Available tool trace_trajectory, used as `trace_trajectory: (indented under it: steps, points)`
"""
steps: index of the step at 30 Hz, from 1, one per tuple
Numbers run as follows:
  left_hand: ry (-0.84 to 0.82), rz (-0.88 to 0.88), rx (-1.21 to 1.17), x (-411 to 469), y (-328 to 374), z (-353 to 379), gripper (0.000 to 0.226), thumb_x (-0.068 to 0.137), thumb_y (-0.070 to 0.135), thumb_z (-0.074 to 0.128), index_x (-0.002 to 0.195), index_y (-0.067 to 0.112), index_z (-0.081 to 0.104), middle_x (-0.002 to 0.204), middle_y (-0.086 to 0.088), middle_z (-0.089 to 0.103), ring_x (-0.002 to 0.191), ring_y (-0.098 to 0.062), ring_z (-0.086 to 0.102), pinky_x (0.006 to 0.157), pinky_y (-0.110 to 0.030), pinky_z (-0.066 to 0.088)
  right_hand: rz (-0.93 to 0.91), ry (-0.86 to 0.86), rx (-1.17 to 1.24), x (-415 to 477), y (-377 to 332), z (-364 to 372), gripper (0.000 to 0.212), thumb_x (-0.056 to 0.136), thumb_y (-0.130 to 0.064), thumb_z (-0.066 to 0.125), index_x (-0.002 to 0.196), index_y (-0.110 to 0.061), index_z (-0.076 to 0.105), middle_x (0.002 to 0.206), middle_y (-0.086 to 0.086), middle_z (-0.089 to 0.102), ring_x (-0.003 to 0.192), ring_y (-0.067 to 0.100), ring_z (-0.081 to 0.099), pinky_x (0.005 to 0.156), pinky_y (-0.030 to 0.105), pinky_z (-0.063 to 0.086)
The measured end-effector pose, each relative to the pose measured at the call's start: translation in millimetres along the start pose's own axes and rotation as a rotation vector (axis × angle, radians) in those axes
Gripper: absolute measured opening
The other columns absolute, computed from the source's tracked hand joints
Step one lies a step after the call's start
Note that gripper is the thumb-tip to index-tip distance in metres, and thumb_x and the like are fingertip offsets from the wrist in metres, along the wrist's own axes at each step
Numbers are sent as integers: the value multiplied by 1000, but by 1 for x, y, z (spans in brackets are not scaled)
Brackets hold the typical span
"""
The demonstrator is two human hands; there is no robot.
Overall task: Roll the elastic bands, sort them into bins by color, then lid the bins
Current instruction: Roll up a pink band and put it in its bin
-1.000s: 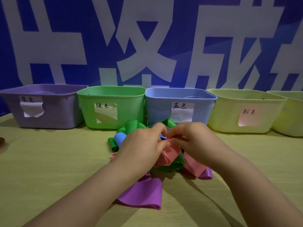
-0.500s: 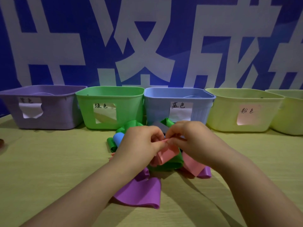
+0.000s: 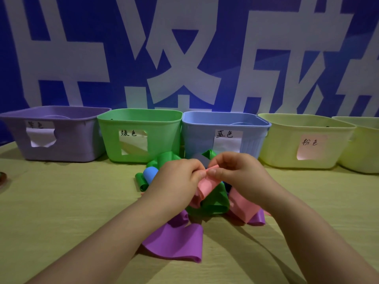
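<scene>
Closest in, a purple band point(image 3: 174, 242) lies slack and folded on the yellow-green table point(image 3: 61, 212), its far end tucked under the heap. Just past it comes the tangle: a green band point(image 3: 213, 201) looped in the middle, a second pink strip point(image 3: 240, 206) draped off to the right, and out on the left a blue band point(image 3: 150, 173) curled up beside more green. Over that heap the two hands meet. The left hand point(image 3: 176, 179) has its fingers curled, thumb and fingertips pinching the top edge of the pink band point(image 3: 207, 184). The right hand point(image 3: 240, 171) nips that same edge from the other side, and the two sets of fingertips are almost touching. The pink band hangs from the pinch down onto the green loop, above the middle of the pile and just in front of the blue bin point(image 3: 196, 136). Along the far side runs a row of open-topped bins: purple bin point(image 3: 61, 144) on the left, green bin point(image 3: 164, 140), the blue one, a pale yellow bin point(image 3: 287, 144) with a pink label, and another yellow bin point(image 3: 361, 152) cut off at the right edge. Behind them hangs a blue banner point(image 3: 184, 48) with big white characters.
</scene>
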State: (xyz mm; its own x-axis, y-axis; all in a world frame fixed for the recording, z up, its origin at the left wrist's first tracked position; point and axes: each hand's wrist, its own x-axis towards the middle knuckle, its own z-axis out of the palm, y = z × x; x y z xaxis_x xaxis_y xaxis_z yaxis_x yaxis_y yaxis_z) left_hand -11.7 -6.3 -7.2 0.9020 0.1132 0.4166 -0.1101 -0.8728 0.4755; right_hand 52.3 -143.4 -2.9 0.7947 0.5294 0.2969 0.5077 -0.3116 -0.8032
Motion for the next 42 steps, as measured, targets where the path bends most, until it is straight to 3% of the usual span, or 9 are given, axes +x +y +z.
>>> trace_trajectory:
  steps: [7,10,12,14,20,26,31,38,42]
  points:
    - [100,-61,-153,-2,1,3,12,78,28,69,85,22,62,75,5,63,70,-6,55,59,-14,37,-2,21,-24,1,2,1,5,84,-18,65,81,-16,67,69,-7,66,62,-4,57,63,12,45]
    - [184,-47,-177,-2,-1,3,11,76,25,72,81,19,64,68,5,62,63,-4,54,56,-16,39,-1,41,-1,0,1,1,7,85,-21,65,81,-16,67,74,-1,70,71,6,62,72,23,50]
    - [232,-35,-212,-2,-1,3,11,75,25,73,80,19,65,67,4,62,64,-9,58,61,-27,48,-1,63,11,0,0,1,7,84,-23,65,80,-18,67,76,0,70,74,10,64,75,28,50]
    - [281,-12,-234,-4,-1,3,11,75,27,73,79,21,65,66,5,63,63,-10,59,62,-32,49,-7,94,33,0,0,2,10,84,-24,65,76,-19,66,72,-2,70,70,7,62,73,27,50]
    - [376,66,-335,-4,0,1,8,79,19,71,76,24,66,67,11,65,65,3,58,57,-9,40,-59,193,115,0,-4,4,23,87,-27,59,70,-12,64,60,-7,62,60,1,53,61,18,43]
    - [394,93,-354,-4,-1,-2,10,85,20,65,77,25,66,68,12,64,67,-2,57,56,-11,38,-108,247,196,-2,-9,8,32,87,-33,56,72,-7,66,71,12,64,65,8,55,63,24,45]
    - [391,72,-321,-2,-2,-3,12,85,21,63,74,22,65,62,9,61,62,-3,52,52,-12,36,-83,194,317,-4,-12,12,17,86,-24,60,83,-10,68,74,-1,68,70,2,60,66,13,48]
    - [389,80,-356,-5,2,2,8,84,22,63,77,20,59,65,5,60,62,-7,53,52,-15,37,-59,217,268,-4,-9,14,15,86,-26,60,82,-12,66,80,7,69,77,16,62,76,34,51]
    - [414,119,-456,-7,7,1,10,80,21,68,78,23,58,72,8,64,62,-5,58,54,-14,43,-79,218,333,-4,-11,15,18,87,-24,59,81,-8,66,78,7,69,73,8,62,71,21,50]
